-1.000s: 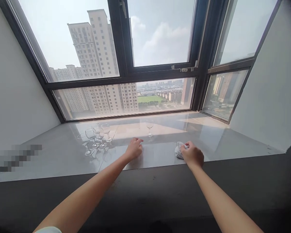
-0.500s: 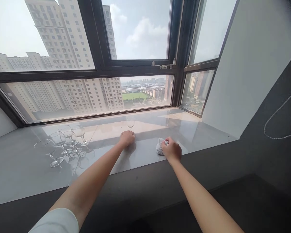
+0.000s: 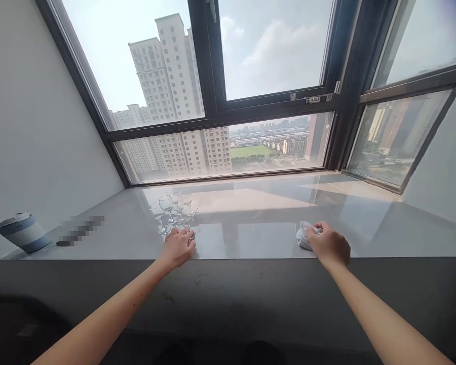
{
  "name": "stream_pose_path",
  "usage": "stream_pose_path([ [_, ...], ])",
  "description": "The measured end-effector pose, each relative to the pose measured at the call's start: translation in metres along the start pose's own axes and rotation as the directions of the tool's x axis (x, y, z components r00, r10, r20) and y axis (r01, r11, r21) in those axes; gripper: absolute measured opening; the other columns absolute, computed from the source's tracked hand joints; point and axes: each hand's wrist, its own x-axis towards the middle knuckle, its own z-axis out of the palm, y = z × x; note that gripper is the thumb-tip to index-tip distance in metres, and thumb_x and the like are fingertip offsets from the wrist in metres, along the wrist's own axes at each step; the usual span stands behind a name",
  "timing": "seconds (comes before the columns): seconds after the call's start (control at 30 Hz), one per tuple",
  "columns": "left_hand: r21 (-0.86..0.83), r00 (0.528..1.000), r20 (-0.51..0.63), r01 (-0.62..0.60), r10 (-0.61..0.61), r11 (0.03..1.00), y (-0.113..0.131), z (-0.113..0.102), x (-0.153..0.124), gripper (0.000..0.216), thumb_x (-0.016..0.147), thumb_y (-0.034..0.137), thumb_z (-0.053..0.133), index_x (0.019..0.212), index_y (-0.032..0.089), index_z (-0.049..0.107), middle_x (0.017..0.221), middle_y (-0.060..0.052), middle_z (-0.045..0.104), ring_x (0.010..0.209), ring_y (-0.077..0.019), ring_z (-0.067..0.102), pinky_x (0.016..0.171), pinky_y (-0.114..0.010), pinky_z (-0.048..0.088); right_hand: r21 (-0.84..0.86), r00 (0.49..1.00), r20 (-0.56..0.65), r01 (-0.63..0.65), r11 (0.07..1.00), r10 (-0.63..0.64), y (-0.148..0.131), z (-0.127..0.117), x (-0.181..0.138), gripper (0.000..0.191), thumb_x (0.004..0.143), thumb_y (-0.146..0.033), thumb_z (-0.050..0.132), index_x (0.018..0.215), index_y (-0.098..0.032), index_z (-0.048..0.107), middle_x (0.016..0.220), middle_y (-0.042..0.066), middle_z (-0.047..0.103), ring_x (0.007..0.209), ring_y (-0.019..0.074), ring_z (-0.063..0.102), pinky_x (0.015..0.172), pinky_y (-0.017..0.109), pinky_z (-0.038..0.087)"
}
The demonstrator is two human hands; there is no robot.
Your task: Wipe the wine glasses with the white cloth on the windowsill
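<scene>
Head view shows glasses (image 3: 166, 204) beyond left grip (image 3: 177, 247), cloth (image 3: 303, 238) in right grip (image 3: 331, 246).

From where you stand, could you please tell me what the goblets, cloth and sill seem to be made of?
Goblets: probably glass, clear and shiny, with the sill visible through them.
White cloth: soft matt fabric, fibre unclear, bunched in folds.
Sill: polished stone or tile, mirroring the window.
</scene>
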Motion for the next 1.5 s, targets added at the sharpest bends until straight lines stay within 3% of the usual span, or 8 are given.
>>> stream_pose_path([
  [0.1, 0.041, 0.992, 0.009, 0.123, -0.123, 0.992, -0.029, -0.003, -0.001, 0.044, 0.085, 0.039, 0.036, 0.123, 0.033, 0.058, 0.123, -0.003, 0.059, 0.112, -0.0322, 0.042, 0.094, -0.046, 0.030, 0.001, 1.000, 0.013, -0.001, 1.000, 0.001, 0.001, 0.000, 0.001, 0.035, 0.079, -0.048, 0.046, 0.092, -0.022, 0.066, 0.083, 0.011, 0.067, 0.070, 0.0242, 0.058, 0.055, 0.029, 0.030],
  [0.2, 0.050, 0.990, 0.000, 0.143, -0.143, 0.988, -0.040, -0.004, 0.002, 0.044, 0.086, 0.038, 0.035, 0.123, 0.034, 0.058, 0.126, -0.002, 0.058, 0.112, -0.0315, 0.042, 0.094, -0.046, 0.030, 0.006, 1.000, 0.029, 0.004, 1.000, -0.004, 0.000, 0.000, 0.001, 0.036, 0.079, -0.048, 0.046, 0.094, -0.021, 0.066, 0.083, 0.011, 0.067, 0.071, 0.0253, 0.059, 0.055, 0.029, 0.030],
  [0.37, 0.064, 0.991, -0.021, 0.135, -0.134, 0.989, -0.042, 0.002, 0.003, 0.043, 0.086, 0.037, 0.034, 0.120, 0.034, 0.060, 0.121, -0.003, 0.059, 0.109, -0.0300, 0.044, 0.093, -0.045, 0.032, 0.004, 1.000, 0.022, 0.012, 1.000, -0.012, -0.002, -0.002, -0.001, 0.036, 0.080, -0.048, 0.044, 0.095, -0.022, 0.065, 0.085, 0.010, 0.067, 0.072, 0.0244, 0.059, 0.054, 0.029, 0.029],
  [0.67, 0.030, 0.987, -0.081, 0.144, -0.141, 0.989, -0.045, 0.013, 0.001, 0.046, 0.088, 0.039, 0.033, 0.130, 0.034, 0.051, 0.137, -0.004, 0.046, 0.123, -0.0281, 0.035, 0.099, -0.042, 0.028, -0.001, 1.000, 0.000, 0.004, 1.000, -0.004, -0.004, -0.002, -0.004, 0.035, 0.082, -0.047, 0.044, 0.095, -0.023, 0.065, 0.082, 0.008, 0.067, 0.069, 0.0223, 0.058, 0.055, 0.027, 0.030],
  [1.0, 0.041, 0.993, -0.106, 0.060, -0.056, 0.997, -0.055, 0.019, 0.002, 0.046, 0.091, 0.041, 0.027, 0.129, 0.035, 0.052, 0.137, 0.000, 0.048, 0.126, -0.0263, 0.035, 0.100, -0.044, 0.027, 0.011, 0.999, -0.040, -0.004, 1.000, 0.005, -0.007, 0.001, -0.004, 0.030, 0.084, -0.043, 0.045, 0.095, -0.023, 0.064, 0.080, 0.007, 0.067, 0.067, 0.0198, 0.058, 0.055, 0.026, 0.029],
  [1.5, -0.052, 0.993, -0.099, 0.053, -0.058, 0.997, -0.063, 0.030, 0.013, 0.049, 0.086, 0.047, 0.033, 0.126, 0.030, 0.054, 0.135, -0.005, 0.048, 0.125, -0.0307, 0.038, 0.100, -0.051, 0.029, -0.061, 0.998, -0.048, 0.041, 0.997, -0.044, -0.015, -0.004, -0.011, 0.028, 0.087, -0.044, 0.044, 0.096, -0.024, 0.062, 0.085, 0.004, 0.068, 0.071, 0.0171, 0.060, 0.058, 0.023, 0.032],
])
